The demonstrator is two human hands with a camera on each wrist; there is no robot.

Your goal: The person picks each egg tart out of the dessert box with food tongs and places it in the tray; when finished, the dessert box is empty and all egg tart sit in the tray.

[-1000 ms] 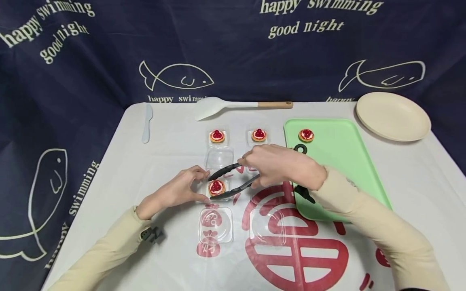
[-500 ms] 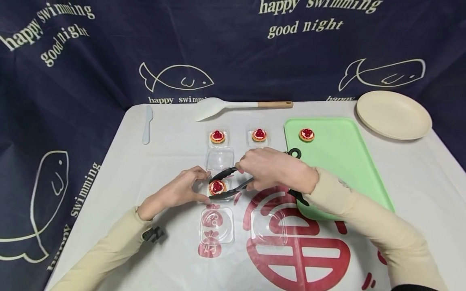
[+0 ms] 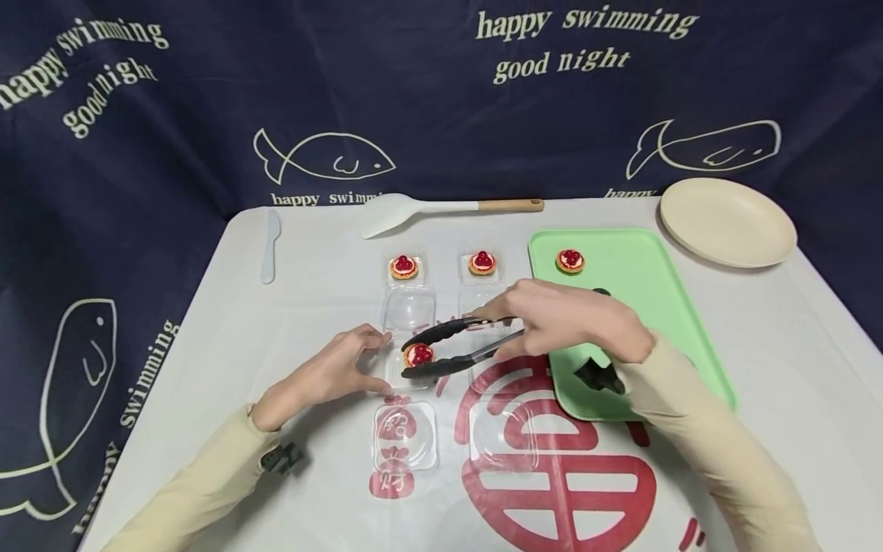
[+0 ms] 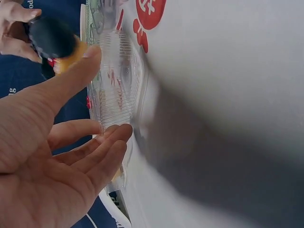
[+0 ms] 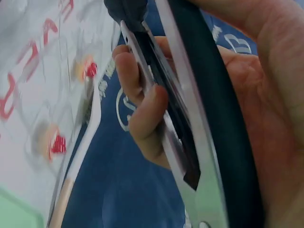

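Observation:
My right hand [image 3: 559,314] grips black-tipped tongs [image 3: 455,360], their metal arms showing in the right wrist view. Between the tong tips is a small tart [image 3: 418,355] with red topping. In the left wrist view, the orange side of this tart [image 4: 71,57] appears raised above a clear plastic container [image 4: 116,80]. My left hand [image 3: 327,376] holds that container at its left side, thumb towards the near corner and fingers towards the far corner. Its fingers [image 4: 111,152] are only slightly bent. The tong tips partly hide the tart.
Two more tarts [image 3: 404,266] [image 3: 482,262] sit in clear containers farther back. Clear lids [image 3: 405,435] [image 3: 503,435] lie nearer. A green tray [image 3: 621,245] bears one tart [image 3: 570,261]. Behind are a white spatula [image 3: 393,213], a pale blue knife [image 3: 270,245] and a beige plate [image 3: 731,222].
The tong tips have closed round the tart, which has come up and slightly right off its place. My right hand has moved right. My left hand stays by the container; the head view shifted a little.

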